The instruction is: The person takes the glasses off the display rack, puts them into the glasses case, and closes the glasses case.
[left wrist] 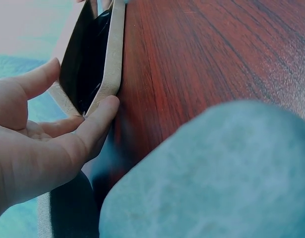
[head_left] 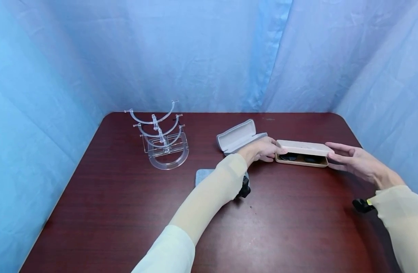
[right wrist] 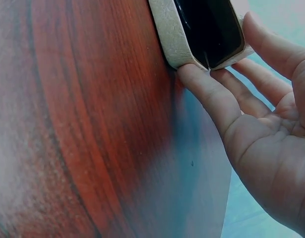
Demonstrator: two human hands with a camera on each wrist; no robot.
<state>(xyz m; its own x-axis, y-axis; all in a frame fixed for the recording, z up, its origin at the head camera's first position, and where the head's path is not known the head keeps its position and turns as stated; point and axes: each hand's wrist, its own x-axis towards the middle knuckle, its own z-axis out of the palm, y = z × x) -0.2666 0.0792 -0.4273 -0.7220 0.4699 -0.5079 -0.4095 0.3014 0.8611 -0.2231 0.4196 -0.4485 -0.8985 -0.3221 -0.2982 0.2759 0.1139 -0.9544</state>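
Observation:
A beige glasses case [head_left: 302,146] lies at the table's right with its lid partly raised. Dark sunglasses [head_left: 289,156] show through the gap along its front. My left hand [head_left: 261,148] holds the case's left end; in the left wrist view, the thumb is on the lid's edge and fingertips touch the base. At the opposite end, my right hand [head_left: 360,162] holds the case likewise, with its thumb at the lid in the right wrist view and fingers against the lower part. Inside, both wrist views show only a dark interior.
A grey glasses case [head_left: 237,135] stands open just behind my left forearm. Partly under that forearm lies a grey-blue cloth or pouch [head_left: 202,175]. A clear tiered display stand [head_left: 166,146] is at the left back. Blue curtains [head_left: 195,57] surround the brown table [head_left: 127,212].

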